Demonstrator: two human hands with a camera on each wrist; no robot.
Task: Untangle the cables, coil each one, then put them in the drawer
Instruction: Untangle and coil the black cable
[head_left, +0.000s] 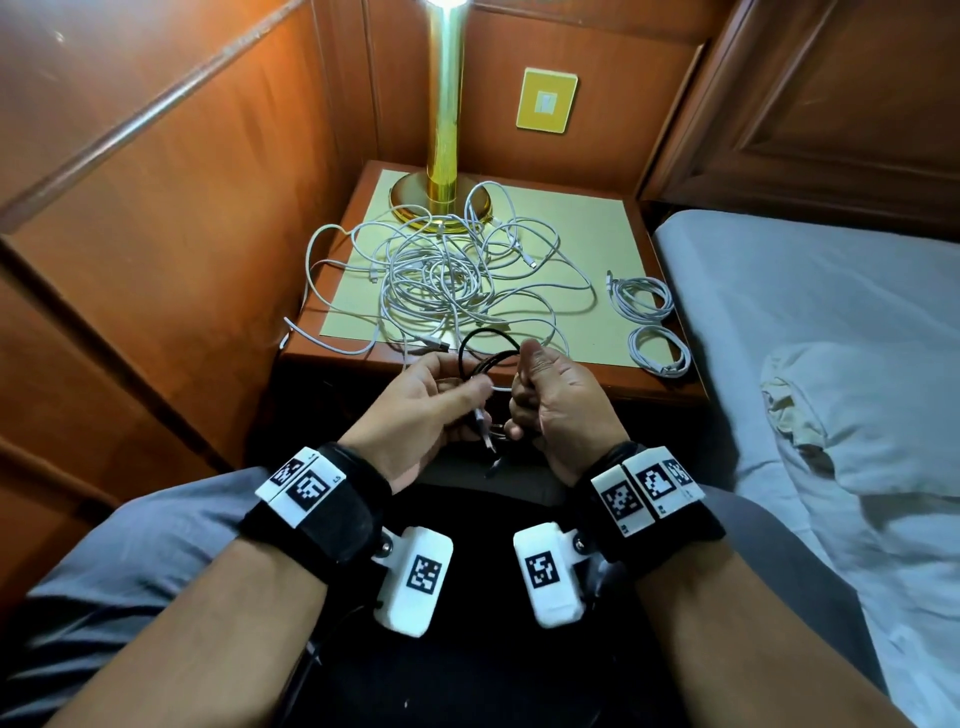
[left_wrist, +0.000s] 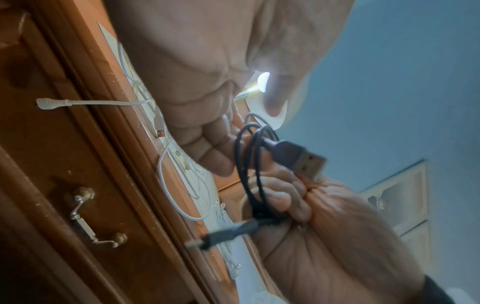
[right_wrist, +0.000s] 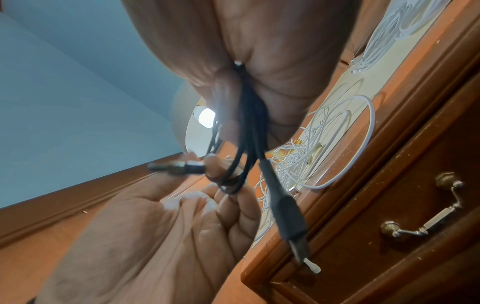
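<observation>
A black cable (head_left: 487, 359), partly looped, is held in both hands just in front of the nightstand (head_left: 613, 371). My left hand (head_left: 467, 391) pinches its loops (right_wrist: 228, 176) between thumb and fingers, with a plug (right_wrist: 179, 166) sticking out beside the thumb. My right hand (head_left: 519, 402) grips the gathered strands (right_wrist: 249, 111) in its fist; a plug end (right_wrist: 288, 222) hangs below it. A USB plug (left_wrist: 305, 162) shows above the right fist. A tangle of white cables (head_left: 447, 275) lies on the nightstand top. The drawer front (right_wrist: 389, 242) with its metal handle (right_wrist: 426, 207) is closed.
Two coiled white cables (head_left: 641, 296) (head_left: 660, 351) lie at the nightstand's right edge. A brass lamp (head_left: 444, 130) stands at the back among the tangle. Wood panelling closes the left side; a bed (head_left: 805, 312) with a pillow (head_left: 883, 441) lies to the right.
</observation>
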